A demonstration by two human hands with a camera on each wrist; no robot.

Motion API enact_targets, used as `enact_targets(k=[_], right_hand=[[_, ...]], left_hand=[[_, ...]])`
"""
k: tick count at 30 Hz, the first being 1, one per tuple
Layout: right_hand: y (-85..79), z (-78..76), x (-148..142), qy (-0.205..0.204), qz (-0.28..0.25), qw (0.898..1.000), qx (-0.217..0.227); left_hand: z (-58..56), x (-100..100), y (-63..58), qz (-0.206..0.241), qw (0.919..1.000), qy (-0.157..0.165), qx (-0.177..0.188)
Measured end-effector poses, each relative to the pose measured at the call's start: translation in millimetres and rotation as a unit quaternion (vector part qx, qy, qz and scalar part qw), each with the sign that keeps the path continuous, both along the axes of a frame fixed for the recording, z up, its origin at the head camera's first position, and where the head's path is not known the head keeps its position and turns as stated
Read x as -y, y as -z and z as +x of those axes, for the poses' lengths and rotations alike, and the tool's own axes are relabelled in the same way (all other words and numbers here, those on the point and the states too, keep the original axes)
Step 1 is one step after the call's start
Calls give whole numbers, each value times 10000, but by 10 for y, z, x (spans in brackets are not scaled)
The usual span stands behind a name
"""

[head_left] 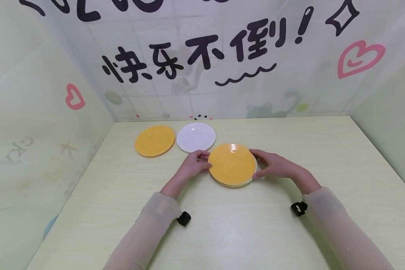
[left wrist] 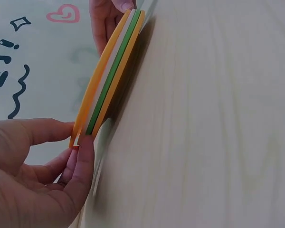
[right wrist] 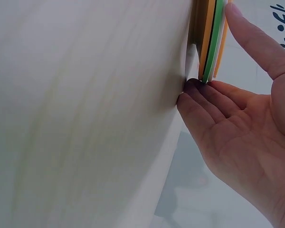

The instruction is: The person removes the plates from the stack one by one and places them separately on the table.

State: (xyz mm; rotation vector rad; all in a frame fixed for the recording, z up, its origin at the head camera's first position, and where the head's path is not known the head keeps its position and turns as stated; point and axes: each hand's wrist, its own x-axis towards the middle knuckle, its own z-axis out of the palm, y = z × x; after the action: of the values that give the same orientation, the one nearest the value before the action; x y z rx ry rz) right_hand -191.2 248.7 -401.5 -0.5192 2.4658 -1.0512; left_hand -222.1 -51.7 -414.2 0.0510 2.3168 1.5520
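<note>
A stack of plates (head_left: 232, 165) lies between both hands, an orange-yellow plate on top. Its edge, seen in the left wrist view, shows orange, white, green and orange layers (left wrist: 111, 71). My left hand (head_left: 197, 165) holds the stack's left rim with thumb and fingers. At the right rim, my right hand (head_left: 275, 164) has its thumb against the edge, and its other fingers (right wrist: 211, 102) reach under the stack near the tabletop. A shadow lies beneath the stack; whether its base touches the table cannot be told.
An orange-yellow plate (head_left: 155, 141) and a white plate (head_left: 196, 137) lie side by side near the back of the pale wooden table (head_left: 236, 232). Printed cloth (head_left: 175, 97) hangs behind and at both sides. A black band piece (head_left: 299, 208) sits by the right sleeve.
</note>
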Motion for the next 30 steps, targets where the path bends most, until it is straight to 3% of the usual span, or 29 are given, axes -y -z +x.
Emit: enact_targets(k=[8, 30], right_hand=[[21, -9, -8, -25, 38, 9999, -145], [20, -14, 1, -14, 64, 9999, -133]], left_hand=[[10, 46, -73, 837, 9955, -191, 405], [1, 428, -243, 1490, 9859, -479, 592]])
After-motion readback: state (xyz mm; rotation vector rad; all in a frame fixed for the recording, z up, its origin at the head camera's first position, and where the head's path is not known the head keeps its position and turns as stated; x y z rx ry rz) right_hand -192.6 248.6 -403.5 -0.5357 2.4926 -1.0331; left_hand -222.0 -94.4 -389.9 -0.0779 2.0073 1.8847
